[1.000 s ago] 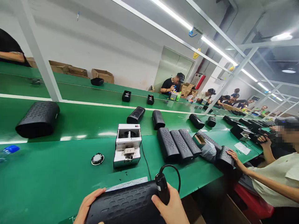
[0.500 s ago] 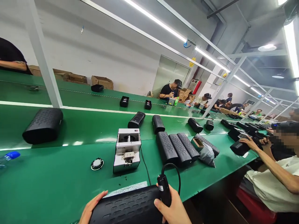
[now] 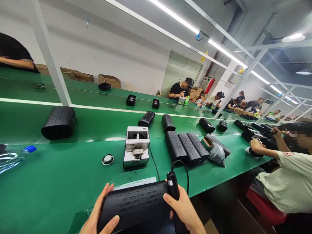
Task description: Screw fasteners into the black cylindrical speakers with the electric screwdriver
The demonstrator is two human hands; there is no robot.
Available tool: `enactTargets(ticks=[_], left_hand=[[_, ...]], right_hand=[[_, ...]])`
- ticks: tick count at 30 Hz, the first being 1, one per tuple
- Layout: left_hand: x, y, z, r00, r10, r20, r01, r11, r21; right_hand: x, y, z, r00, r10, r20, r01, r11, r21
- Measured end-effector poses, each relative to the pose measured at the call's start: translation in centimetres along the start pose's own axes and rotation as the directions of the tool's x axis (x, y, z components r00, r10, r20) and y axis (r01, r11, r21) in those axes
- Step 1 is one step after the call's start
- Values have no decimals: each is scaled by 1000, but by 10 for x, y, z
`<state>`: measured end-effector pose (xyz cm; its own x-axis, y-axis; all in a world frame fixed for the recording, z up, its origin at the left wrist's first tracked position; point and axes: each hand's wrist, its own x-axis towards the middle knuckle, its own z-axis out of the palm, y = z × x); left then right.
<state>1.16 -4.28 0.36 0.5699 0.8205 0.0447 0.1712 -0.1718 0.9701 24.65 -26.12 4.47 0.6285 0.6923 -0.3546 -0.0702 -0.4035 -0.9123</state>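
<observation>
From the head view, my left hand point(image 3: 97, 214) sits at about 7 o'clock, fingers wrapped around the left end of the black speaker shell point(image 3: 134, 204), thumb across its near face. My right hand point(image 3: 182, 211), at 6 o'clock, is closed around the black electric screwdriver point(image 3: 172, 190), whose body stands upright against the shell's right end; its cable point(image 3: 181, 169) loops up and over behind it. The shell lies across the near edge of the green bench point(image 3: 60, 182), partly overhanging it.

For containers: the white screw feeder box point(image 3: 136, 148) stands at 12 o'clock from the shell, top open, contents too small to tell. A small open brown carton point(image 3: 207, 143) rests at 2 o'clock beside a grey bag point(image 3: 216, 156); I cannot tell what is inside.

Three finished shells point(image 3: 187, 148) lie side by side at 1 o'clock. A round disc point(image 3: 108, 159) lies at 11 o'clock, a clear bottle point(image 3: 14, 157) at 9 o'clock.

Between the shell and the feeder the bench shows bare green. A co-worker's arm point(image 3: 265, 151) rests on the bench edge at 3 o'clock, well apart from my hands.
</observation>
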Motion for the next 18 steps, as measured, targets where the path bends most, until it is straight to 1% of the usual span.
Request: enactTargets(ticks=[2, 4, 5, 7, 10, 12, 15, 18], left_hand=[[-1, 7, -8, 998, -35, 49, 34, 999, 32], [-4, 23, -15, 985, -96, 145, 88, 994, 58], [-4, 31, -18, 980, -113, 164, 105, 993, 59], [-2, 40, -19, 978, -92, 188, 83, 995, 56], [-2, 40, -19, 977, -33, 211, 23, 999, 48], [-9, 38, -20, 973, 18, 230, -24, 999, 24], [-20, 35, -20, 967, 116, 227, -111, 993, -32], [-25, 32, -20, 957, 186, 220, -171, 982, -85]], right_hand=[[-3, 11, -2, 1000, 28, 0, -28, 999, -26], [-10, 21, -4, 998, 50, -30, -52, 997, -51], [-13, 25, -5, 997, 62, -49, -65, 996, -63], [-17, 31, -6, 992, 83, -95, -91, 993, -81], [-22, 35, -10, 988, 91, -129, -104, 990, -100], [-26, 36, -15, 990, 49, -132, -64, 992, -108], [-25, 43, -26, 991, -68, -111, 56, 993, -106], [-14, 57, -40, 986, -162, -35, 158, 983, -90]])
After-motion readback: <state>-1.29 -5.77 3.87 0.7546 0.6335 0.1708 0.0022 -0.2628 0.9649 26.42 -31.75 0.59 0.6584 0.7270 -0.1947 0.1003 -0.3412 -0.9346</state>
